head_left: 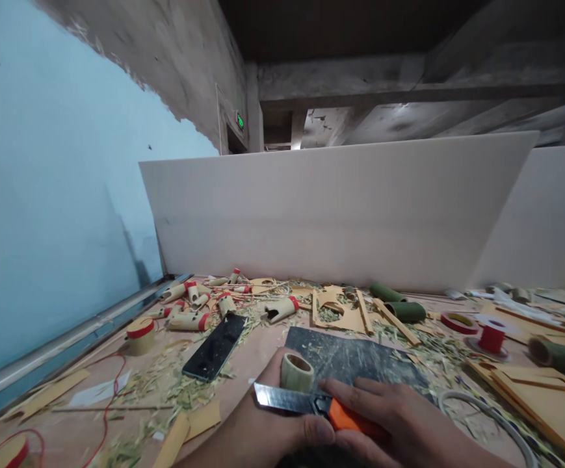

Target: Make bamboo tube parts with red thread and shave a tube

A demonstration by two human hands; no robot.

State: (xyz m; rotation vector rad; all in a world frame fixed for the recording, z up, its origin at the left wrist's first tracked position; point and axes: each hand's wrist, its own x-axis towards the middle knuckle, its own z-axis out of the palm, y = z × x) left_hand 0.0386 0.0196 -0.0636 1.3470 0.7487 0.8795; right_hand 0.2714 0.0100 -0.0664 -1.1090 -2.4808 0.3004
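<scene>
At the bottom of the view my left hand (262, 426) is closed around a short pale bamboo ring (297, 372), its thumb pressed against the knife. My right hand (399, 419) grips the orange handle of a utility knife (306, 403), whose steel blade lies flat, pointing left across the base of the ring. Both hands rest over a dark cutting mat (360, 361) littered with shavings.
A black phone (215, 348) lies left of the mat. Several bamboo tubes with red tape (189, 320) sit at the back left. Green bamboo pieces (406, 311), a red thread spool (491, 338), a tape roll (459, 322) and wooden sheets (550, 396) lie right. A white board (341, 208) stands behind.
</scene>
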